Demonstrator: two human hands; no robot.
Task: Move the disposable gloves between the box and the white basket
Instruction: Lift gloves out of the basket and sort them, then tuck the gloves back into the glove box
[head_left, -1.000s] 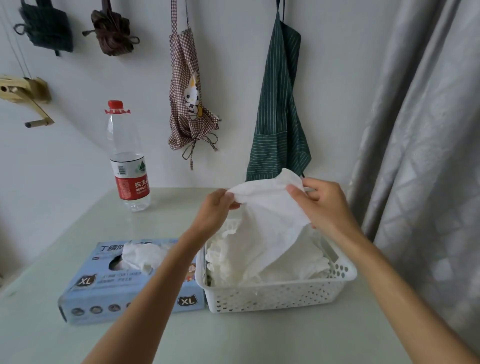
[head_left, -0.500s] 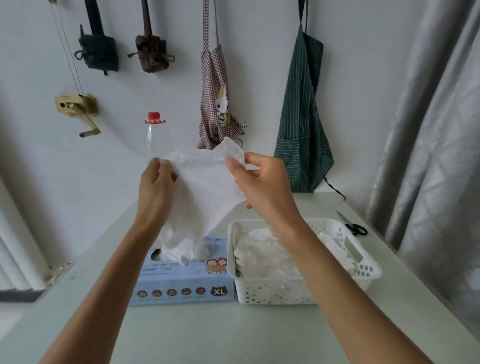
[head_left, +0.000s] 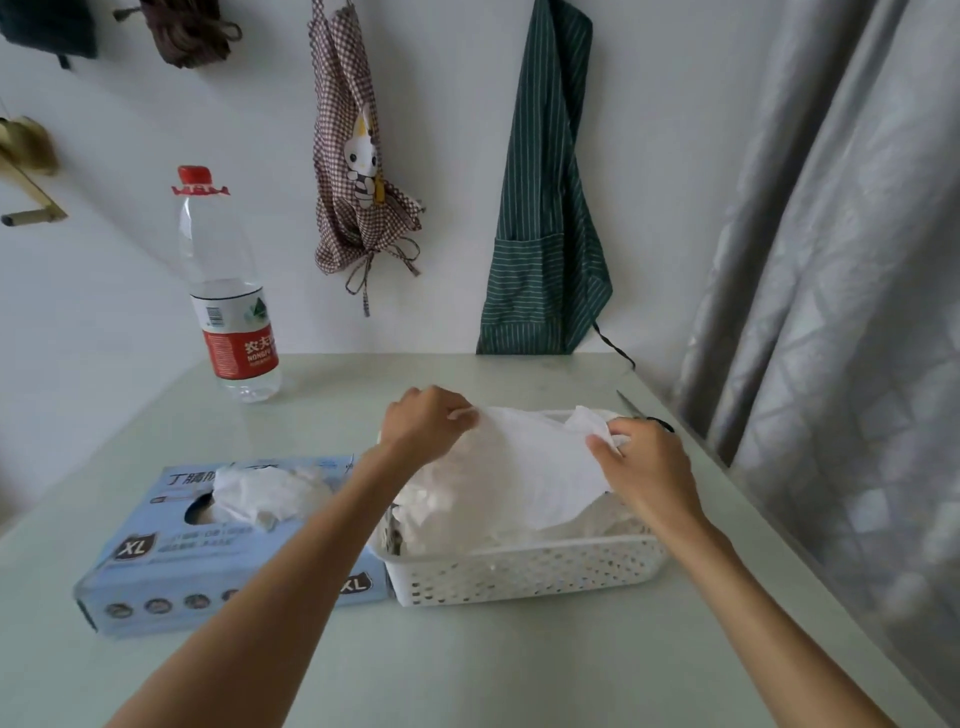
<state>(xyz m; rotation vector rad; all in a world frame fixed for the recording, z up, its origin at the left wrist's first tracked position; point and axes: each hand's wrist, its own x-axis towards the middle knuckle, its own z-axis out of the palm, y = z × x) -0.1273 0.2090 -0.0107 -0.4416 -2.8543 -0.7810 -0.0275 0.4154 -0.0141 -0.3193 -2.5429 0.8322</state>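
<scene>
Both your hands, left hand and right hand, pinch one thin white disposable glove over the white perforated plastic basket, already heaped; more poke from the blue cardboard box left of your hands.

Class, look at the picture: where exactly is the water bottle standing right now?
In the head view the water bottle stands upright at the far left of the table, near the wall, behind the blue glove box.

Head view, down over table
</scene>
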